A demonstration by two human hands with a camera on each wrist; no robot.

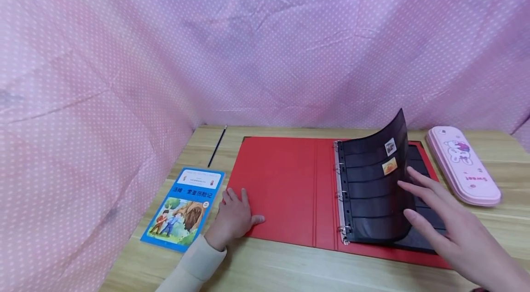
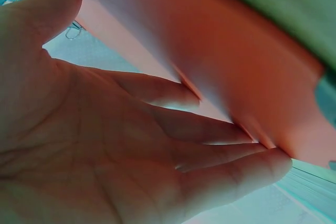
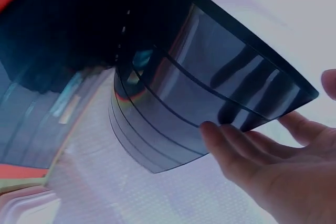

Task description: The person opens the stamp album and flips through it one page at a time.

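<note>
A wide red ring binder (image 1: 281, 191) with a smooth, hard-looking cover lies open at the centre of the pale wood-grain worktop (image 1: 285, 264). Taking its middle as the clock centre, with 12 o'clock away from the person, a flexible black pocket page (image 1: 372, 195) stands raised and curved at 3 o'clock, joined along its inner edge to the silver metal rings (image 1: 340, 196). Two small stamp-like pictures, one whitish (image 1: 390, 146) and one orange-yellow (image 1: 389, 166), sit in its upper rows; more black pages (image 1: 417, 157) lie flat beneath.

The left hand (image 1: 236, 216) rests at the cover's edge towards 8 o'clock, fingers straight and spread, gripping nothing. The right hand (image 1: 455, 230), towards 4 o'clock, has its fingers apart and extended, the tips touching the page's free edge; no firm pinch shows.

The page should handle as light, bendy and glossy enough to slip. Its outer edge at 3 o'clock looks the best hold, since a hard tug might strain the holes at the rings. The cover is probably stiff and heavier, steadied best at its 9 o'clock edge.

A blue illustrated paperback book (image 1: 182, 209) lies at 9 o'clock, a slim dark pencil (image 1: 217, 146) at 10, and a pink rounded pencil case (image 1: 463, 165) towards 2.
</note>
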